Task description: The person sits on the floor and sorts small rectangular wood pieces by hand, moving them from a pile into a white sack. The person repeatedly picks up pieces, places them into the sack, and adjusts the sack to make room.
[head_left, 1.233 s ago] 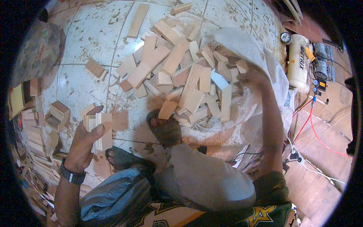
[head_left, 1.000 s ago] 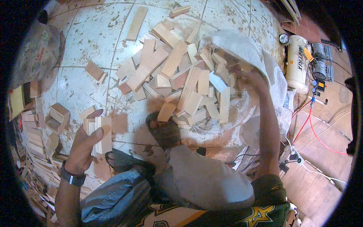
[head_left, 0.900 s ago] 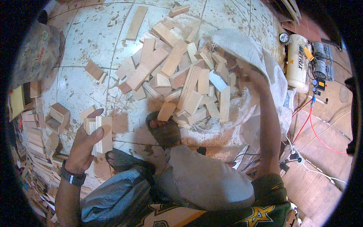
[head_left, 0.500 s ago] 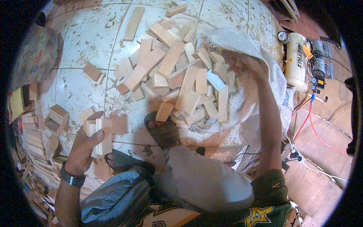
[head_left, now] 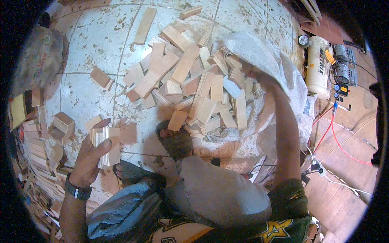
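At the left, my left hand (head_left: 88, 158) grips a small stack of plywood blocks (head_left: 115, 150), its thumb across their layered edges. My right hand (head_left: 264, 77) reaches to the mouth of a white woven sack (head_left: 259, 42), at the right side of a heap of loose wood blocks (head_left: 184, 67). Its fingers are in shadow under the sack's edge, so what they touch cannot be made out. A pale blue-white block (head_left: 231, 86) lies in the heap near that hand.
A single block (head_left: 101, 77) and a long strip (head_left: 145, 26) lie apart on the stained tile floor. Stacked wood pieces (head_left: 38, 150) line the left side beside a grey bag (head_left: 40, 60). An air compressor (head_left: 318, 67) with a red hose (head_left: 336, 135) stands at right.
My right hand has shifted slightly left and further under the sack's edge, which now covers more of it. The left hand keeps its hold on the stack.
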### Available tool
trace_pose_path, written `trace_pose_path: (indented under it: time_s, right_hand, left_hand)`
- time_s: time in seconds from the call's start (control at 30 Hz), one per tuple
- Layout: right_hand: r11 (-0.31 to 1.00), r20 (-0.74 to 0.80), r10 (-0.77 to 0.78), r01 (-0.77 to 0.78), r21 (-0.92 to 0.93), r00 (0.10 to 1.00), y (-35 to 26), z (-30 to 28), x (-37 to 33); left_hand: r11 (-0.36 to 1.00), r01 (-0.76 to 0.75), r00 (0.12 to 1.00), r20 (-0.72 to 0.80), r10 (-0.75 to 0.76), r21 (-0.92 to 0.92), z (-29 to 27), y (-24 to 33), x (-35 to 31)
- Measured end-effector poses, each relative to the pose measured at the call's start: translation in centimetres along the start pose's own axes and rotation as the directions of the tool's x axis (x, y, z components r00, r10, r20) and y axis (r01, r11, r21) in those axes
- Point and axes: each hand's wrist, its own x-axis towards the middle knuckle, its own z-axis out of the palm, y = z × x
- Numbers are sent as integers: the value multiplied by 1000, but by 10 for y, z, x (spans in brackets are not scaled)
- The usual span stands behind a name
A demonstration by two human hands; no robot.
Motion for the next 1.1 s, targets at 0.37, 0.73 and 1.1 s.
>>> trace_pose_path:
  time_s: [0.37,0.73,1.1]
  right_hand:
    - [326,182,24,-180,928,983,-28,-33,-73]
    - [992,10,123,-123,3,992,-24,5,-86]
    - [990,-142,8,-27,-138,990,-17,35,-59]
  left_hand:
    - [997,63,998,16,-63,-35,4,3,-1]
    - [1000,7,1000,12,-7,-25,2,-2,-2]
    - [999,52,998,21,-52,-4,5,2,-9]
